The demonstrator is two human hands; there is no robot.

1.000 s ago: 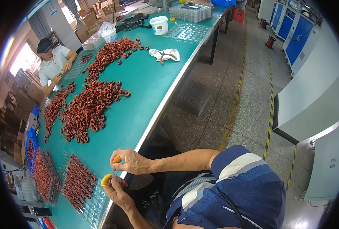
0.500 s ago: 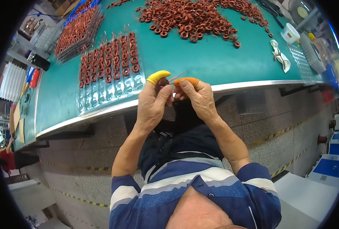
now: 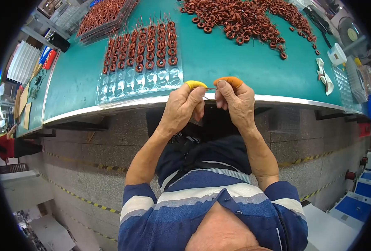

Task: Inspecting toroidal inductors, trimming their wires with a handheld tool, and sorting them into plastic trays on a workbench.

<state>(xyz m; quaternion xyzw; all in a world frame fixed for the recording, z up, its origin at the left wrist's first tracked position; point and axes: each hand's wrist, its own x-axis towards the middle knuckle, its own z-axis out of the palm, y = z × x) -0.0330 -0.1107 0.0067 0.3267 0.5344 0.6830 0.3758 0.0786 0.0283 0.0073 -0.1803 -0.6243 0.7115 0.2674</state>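
Observation:
My left hand [image 3: 183, 103], a yellow cover on its index finger, is closed in a pinch just off the table's front edge. A thin wire lead [image 3: 211, 88] spans the short gap to my right hand [image 3: 237, 101], whose thumb and orange-covered index finger pinch its other end. The copper-wound ring coil that showed in my left fingers earlier is now hidden behind them. Left of my hands lies a clear blister tray [image 3: 131, 88]; similar coils [image 3: 150, 56], leads upward, fill its far rows, while its near pockets hold none.
A large heap of coils [image 3: 244, 21] covers the far middle of the green table [image 3: 219, 58]. Filled trays [image 3: 104, 21] are stacked at far left. At right are a white cup [image 3: 337, 54], a white cloth [image 3: 325, 79] and clear trays [image 3: 355, 79]. Another person [image 3: 14, 146] stands far left.
My hands have moved right across the view and farther apart, with the wire now stretched between them. The coil in my left fingers has gone out of sight. The view has shifted.

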